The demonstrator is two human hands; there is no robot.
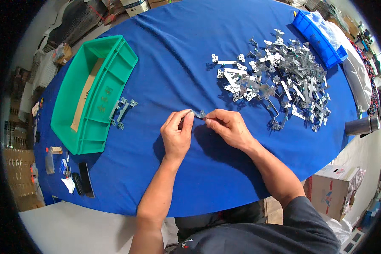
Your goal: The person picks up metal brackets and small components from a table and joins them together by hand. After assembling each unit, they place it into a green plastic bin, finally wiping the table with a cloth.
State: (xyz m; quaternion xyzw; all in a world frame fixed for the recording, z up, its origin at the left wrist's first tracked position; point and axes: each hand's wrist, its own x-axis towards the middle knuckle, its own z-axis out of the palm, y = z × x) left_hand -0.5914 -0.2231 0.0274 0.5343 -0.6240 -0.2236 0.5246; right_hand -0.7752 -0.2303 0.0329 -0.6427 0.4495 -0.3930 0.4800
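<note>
Over the middle of the blue-covered table, a small metal bracket (pixel 201 114) is held between my two hands. My left hand (pixel 176 134) pinches its left end between thumb and fingers, and my right hand (pixel 230 128) pinches the right end. My fingertips cover much of it. At the right lies a large heap of similar silvery metal brackets (pixel 298 86), with flat strips and lobed ends. A few more brackets (pixel 122 111) lie beside the green bin (pixel 110 95), to the left of my hands.
The green bin has a strip of cardboard (pixel 86 95) inside. A blue crate (pixel 315 38) with clear plastic stands at the far right. Near the left edge lie a black phone (pixel 86 180) and a small bottle (pixel 50 163). A dark cylinder (pixel 362 126) is at the right edge.
</note>
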